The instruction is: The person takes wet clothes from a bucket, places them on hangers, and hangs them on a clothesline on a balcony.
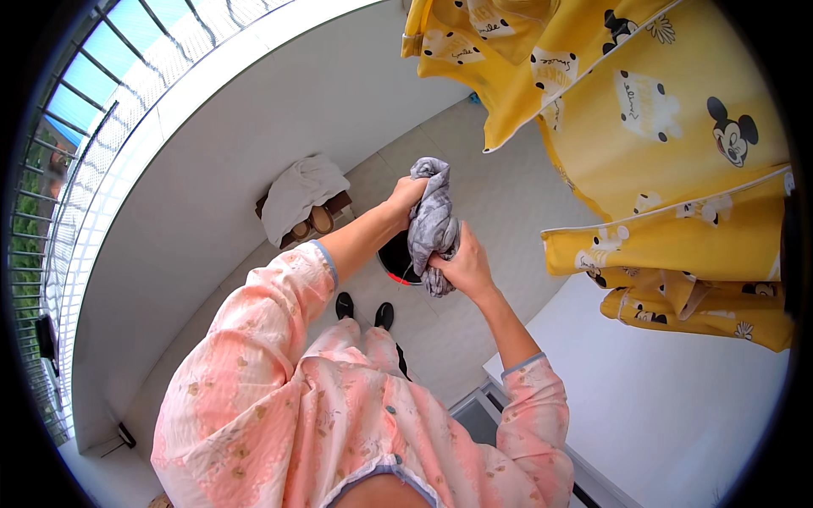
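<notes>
A bunched, twisted grey patterned cloth hangs between my two hands. My left hand is closed around its upper part. Lower down, my right hand grips the cloth near its bottom end, with the thumb across it. Beneath the cloth on the floor stands a dark round container with a red patch on its rim; the cloth and my hands cover much of it.
Yellow cartoon-print fabric hangs at the upper right. A small rack with shoes, draped in pale cloth, stands by the curved white wall. Metal bars and mesh line the left side. A sliding-door frame shows at the lower right.
</notes>
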`<state>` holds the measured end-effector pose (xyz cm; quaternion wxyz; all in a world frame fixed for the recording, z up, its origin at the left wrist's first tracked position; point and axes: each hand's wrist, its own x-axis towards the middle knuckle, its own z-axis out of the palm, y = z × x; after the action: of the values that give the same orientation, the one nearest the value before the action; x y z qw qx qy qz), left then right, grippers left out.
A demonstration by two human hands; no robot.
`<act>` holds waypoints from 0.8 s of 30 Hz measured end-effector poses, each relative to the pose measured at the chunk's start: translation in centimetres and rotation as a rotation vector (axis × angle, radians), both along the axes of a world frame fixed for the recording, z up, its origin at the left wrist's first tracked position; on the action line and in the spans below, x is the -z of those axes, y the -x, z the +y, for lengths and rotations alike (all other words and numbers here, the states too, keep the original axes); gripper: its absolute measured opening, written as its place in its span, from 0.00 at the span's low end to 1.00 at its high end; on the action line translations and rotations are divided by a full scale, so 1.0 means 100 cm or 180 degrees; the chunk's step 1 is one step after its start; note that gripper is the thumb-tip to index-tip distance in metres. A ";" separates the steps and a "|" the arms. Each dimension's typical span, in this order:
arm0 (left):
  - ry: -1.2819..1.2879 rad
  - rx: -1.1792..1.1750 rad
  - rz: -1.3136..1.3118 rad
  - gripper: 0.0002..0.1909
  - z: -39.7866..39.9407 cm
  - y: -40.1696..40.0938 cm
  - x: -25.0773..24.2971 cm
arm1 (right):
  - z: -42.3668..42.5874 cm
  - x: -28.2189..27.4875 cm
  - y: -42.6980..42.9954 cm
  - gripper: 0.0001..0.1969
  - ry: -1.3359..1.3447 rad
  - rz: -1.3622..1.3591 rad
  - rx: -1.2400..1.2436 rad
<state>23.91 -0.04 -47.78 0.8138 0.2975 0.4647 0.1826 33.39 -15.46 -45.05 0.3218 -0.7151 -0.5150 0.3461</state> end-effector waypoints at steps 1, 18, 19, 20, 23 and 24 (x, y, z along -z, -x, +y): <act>-0.0308 0.0030 0.0200 0.10 0.000 -0.003 -0.001 | 0.003 -0.006 0.002 0.36 0.0201 -0.0984 -0.0129; -0.2222 0.1327 0.2041 0.29 -0.021 -0.010 0.064 | -0.023 0.056 -0.010 0.28 0.0422 -0.1943 -0.0590; -0.2419 0.1194 0.1839 0.32 -0.016 -0.006 0.070 | -0.031 0.069 -0.027 0.28 0.0320 -0.0437 -0.0174; -0.2088 0.1222 0.1470 0.34 -0.014 -0.003 0.058 | -0.041 0.077 -0.042 0.28 0.0215 0.1079 0.0305; -0.1303 0.1076 0.0578 0.27 -0.009 0.047 0.026 | -0.062 0.046 -0.042 0.25 0.0222 0.3041 0.1360; -0.1446 0.1389 0.0485 0.26 -0.008 0.068 0.023 | -0.067 0.037 -0.044 0.25 0.0178 0.3029 0.1321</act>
<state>17.15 -0.89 -50.10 0.7094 0.5769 0.3969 0.0801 37.74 -22.16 -48.77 0.5629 -0.5740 -0.1497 0.5755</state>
